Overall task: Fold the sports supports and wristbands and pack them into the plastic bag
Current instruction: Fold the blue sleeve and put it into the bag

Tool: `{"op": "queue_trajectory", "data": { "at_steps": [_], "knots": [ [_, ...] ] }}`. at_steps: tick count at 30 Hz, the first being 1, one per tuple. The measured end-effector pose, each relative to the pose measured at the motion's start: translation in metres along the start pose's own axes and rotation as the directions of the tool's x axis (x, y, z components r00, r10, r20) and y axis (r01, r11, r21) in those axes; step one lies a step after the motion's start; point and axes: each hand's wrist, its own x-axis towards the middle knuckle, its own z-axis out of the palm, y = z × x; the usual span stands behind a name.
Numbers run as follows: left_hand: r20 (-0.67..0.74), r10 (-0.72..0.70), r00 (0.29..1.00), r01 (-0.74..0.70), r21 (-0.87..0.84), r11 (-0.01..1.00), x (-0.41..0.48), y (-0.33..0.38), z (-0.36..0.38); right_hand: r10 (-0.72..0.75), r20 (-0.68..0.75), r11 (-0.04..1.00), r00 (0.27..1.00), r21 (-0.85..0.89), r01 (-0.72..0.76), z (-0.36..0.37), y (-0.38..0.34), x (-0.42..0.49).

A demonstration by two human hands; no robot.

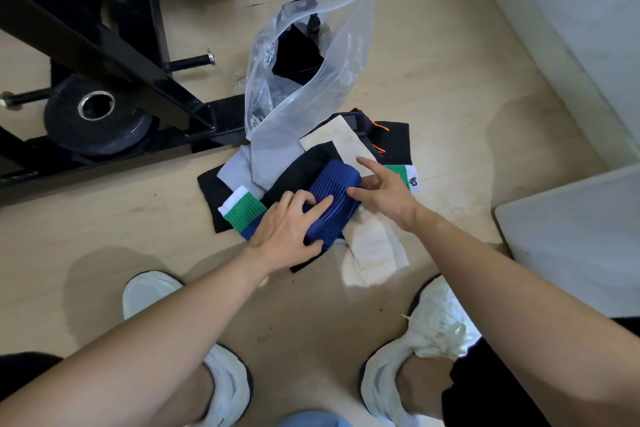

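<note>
A blue ribbed support lies folded on a pile of supports on the wooden floor. My left hand grips its near end, fingers curled over the top. My right hand touches its far right side, index finger stretched out. Around it lie a green and white wristband, a second green and white one, cream supports, grey fabric and black supports with orange stitching. The clear plastic bag stands open behind the pile with black items inside.
A black metal gym frame with a weight plate fills the left side. A white wall and skirting run along the right, with a pale board near my right arm. My white shoes stand at the bottom.
</note>
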Motion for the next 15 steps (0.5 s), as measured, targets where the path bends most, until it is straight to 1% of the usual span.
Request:
{"op": "queue_trajectory", "data": {
  "at_steps": [2, 3, 4, 6, 7, 8, 10, 11, 12, 15],
  "knots": [
    [0.055, -0.017, 0.998, 0.016, 0.011, 1.000, -0.001, 0.003, 0.001, -0.109, -0.093, 0.982, 0.990, -0.163, 0.093, 0.004, 0.000, -0.001],
    [0.080, -0.025, 0.996, 0.025, 0.004, 1.000, -0.001, 0.005, 0.001, -0.177, -0.103, 0.949, 0.979, -0.283, 0.141, 0.006, 0.002, 0.000],
    [0.105, -0.046, 0.993, 0.048, -0.023, 0.999, 0.001, 0.007, 0.000, -0.245, -0.074, 0.891, 0.967, -0.410, 0.194, 0.007, 0.004, 0.000],
    [0.164, -0.134, 0.977, 0.163, -0.180, 0.970, 0.006, 0.012, -0.005, -0.335, 0.039, 0.742, 0.941, -0.605, 0.289, 0.010, 0.012, 0.001],
    [0.183, -0.187, 0.965, 0.234, -0.283, 0.930, 0.008, 0.013, -0.007, -0.342, 0.077, 0.696, 0.937, -0.649, 0.307, 0.011, 0.015, 0.000],
    [0.177, -0.233, 0.956, 0.284, -0.368, 0.885, 0.010, 0.013, -0.008, -0.333, 0.089, 0.676, 0.939, -0.671, 0.304, 0.011, 0.019, -0.001],
    [0.116, -0.327, 0.938, 0.344, -0.448, 0.826, 0.012, 0.011, -0.008, -0.318, 0.072, 0.653, 0.945, -0.706, 0.273, 0.012, 0.025, -0.002],
    [0.115, -0.375, 0.920, 0.384, -0.458, 0.802, 0.012, 0.011, -0.007, -0.315, 0.056, 0.642, 0.947, -0.722, 0.256, 0.013, 0.028, -0.002],
    [0.155, -0.415, 0.896, 0.438, -0.453, 0.777, 0.012, 0.011, -0.006, -0.317, 0.040, 0.633, 0.948, -0.735, 0.243, 0.014, 0.031, -0.002],
    [0.323, -0.487, 0.811, 0.583, -0.380, 0.718, 0.015, 0.015, 0.000, -0.333, 0.012, 0.608, 0.943, -0.762, 0.224, 0.018, 0.032, -0.003]
  ]
}}
